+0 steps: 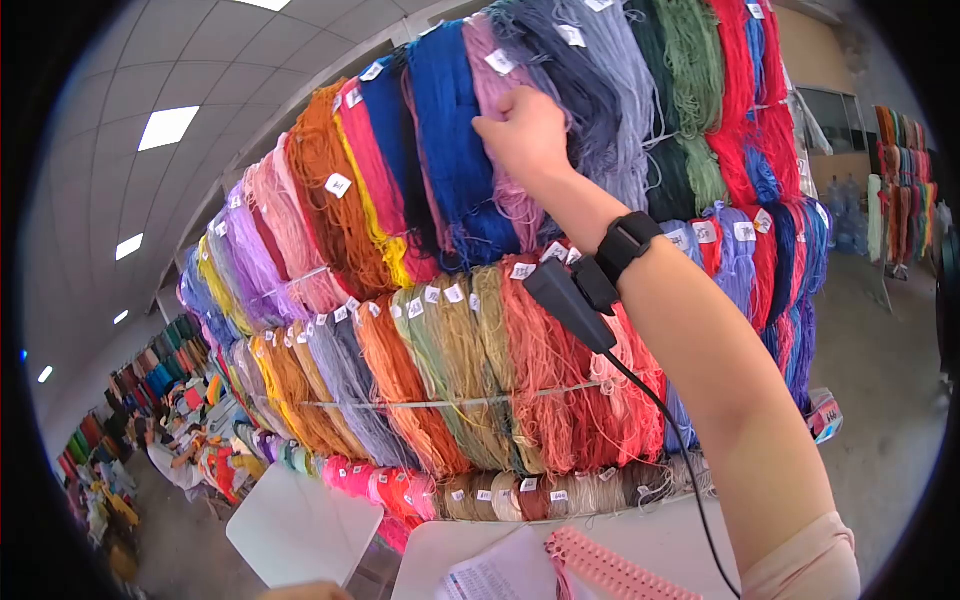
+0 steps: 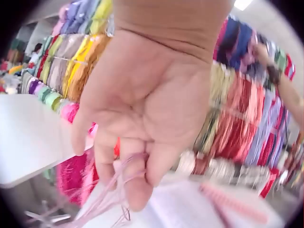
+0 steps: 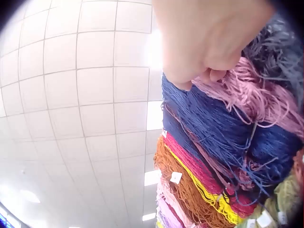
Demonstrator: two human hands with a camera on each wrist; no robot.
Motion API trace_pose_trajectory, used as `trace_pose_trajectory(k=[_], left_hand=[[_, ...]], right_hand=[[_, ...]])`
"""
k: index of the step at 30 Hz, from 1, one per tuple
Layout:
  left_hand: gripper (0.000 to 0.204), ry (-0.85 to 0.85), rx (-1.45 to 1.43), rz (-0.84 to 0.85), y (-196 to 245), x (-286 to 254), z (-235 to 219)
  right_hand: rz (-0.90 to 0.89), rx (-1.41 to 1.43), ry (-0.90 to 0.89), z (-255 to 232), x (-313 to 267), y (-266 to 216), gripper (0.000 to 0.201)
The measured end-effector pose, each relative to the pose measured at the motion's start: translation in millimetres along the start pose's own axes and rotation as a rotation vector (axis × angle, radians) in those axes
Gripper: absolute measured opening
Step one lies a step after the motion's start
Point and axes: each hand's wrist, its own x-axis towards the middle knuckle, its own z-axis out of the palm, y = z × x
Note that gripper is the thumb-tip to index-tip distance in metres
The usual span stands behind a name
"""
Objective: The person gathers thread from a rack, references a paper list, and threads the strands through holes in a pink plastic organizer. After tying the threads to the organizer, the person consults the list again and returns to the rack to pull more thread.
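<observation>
My right hand (image 1: 530,135) is raised to the top row of a yarn rack, its fingers curled into a mauve-pink hank of yarn (image 1: 515,205) below a small white tag. In the right wrist view the curled fingers are at the top of the pink hank (image 3: 256,95), beside a dark blue hank (image 3: 213,118). My left hand (image 2: 142,109) is low in front of the rack, palm toward its camera. It pinches thin pink threads (image 2: 111,187) between thumb and fingers, and loose ends trail down to the left. Only a sliver of it shows in the head view.
Rows of tagged hanks in many colours fill the rack, with orange-red hanks (image 1: 560,380) lower down. Below stand a white table (image 1: 650,540) with printed paper (image 1: 500,570) and a pink perforated strip (image 1: 610,565), and another white tabletop (image 1: 300,525). A cable hangs from my right wrist.
</observation>
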Motion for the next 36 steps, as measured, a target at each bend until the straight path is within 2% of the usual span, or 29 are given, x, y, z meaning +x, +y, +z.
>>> trace_pose_trajectory(k=[1, 3, 5, 7, 8, 9, 11, 13, 15, 17, 20, 21, 24, 27, 30, 33, 36], left_hand=[[0.023, 0.182, -0.094, 0.239, 25, -16, -11], [0.019, 0.527, -0.278, 0.329, 72, -47, -32], [0.018, 0.721, -0.468, 0.495, 87, -61, -59], [0.016, 0.808, -0.821, 0.76, 128, -77, -71], [0.015, 0.763, -0.835, 0.89, 142, -81, -81], [0.014, 0.713, -0.846, 1.018, 156, -84, -89], [0.013, 0.838, -1.078, 1.003, 197, -90, -96], [0.013, 0.897, -1.125, 1.041, 233, -89, -110], [0.012, 0.792, -1.067, 1.151, 262, -87, -125], [0.012, 0.578, -0.999, 1.281, 297, -87, -125], [0.013, 0.477, -0.888, 1.382, 349, -81, -124], [0.014, 0.432, -0.825, 1.409, 364, -79, -123], [0.015, 0.468, -0.715, 1.423, 407, -70, -122], [0.017, 0.632, -0.779, 1.385, 442, -63, -117], [0.019, 0.662, -0.75, 1.415, 467, -55, -125], [0.019, 0.627, -0.759, 1.434, 486, -54, -135], [0.019, 0.563, -0.762, 1.479, 499, -61, -145]], right_hand=[[0.031, -0.039, 0.038, 4, 0, 2, 0.022], [0.139, -0.063, -0.102, -1, 1, 3, 0.02], [0.136, 0.165, -0.103, -3, 2, 9, 0.012], [0.172, 0.405, -0.114, -12, 0, 8, 0.009], [0.299, 0.51, -0.178, -23, 0, 2, 0.008], [0.338, 0.586, -0.226, -31, 0, 0, 0.008], [0.413, 0.737, -0.318, -46, 2, 0, 0.009], [0.445, 0.831, -0.365, -50, 5, 2, 0.009], [0.478, 0.914, -0.407, -55, 6, 2, 0.01], [0.516, 0.983, -0.443, -62, 5, 1, 0.01], [0.501, 1.161, -0.677, -69, 3, 13, 0.01], [0.501, 1.176, -0.692, -70, 3, 14, 0.01], [0.513, 1.203, -0.713, -75, 2, 17, 0.01], [0.542, 1.199, -0.699, -77, -1, 17, 0.011], [0.559, 1.18, -0.699, -78, -6, 16, 0.013], [0.539, 1.193, -0.739, -75, -9, 20, 0.012], [0.48, 1.065, -0.84, -74, -12, 26, 0.015]])
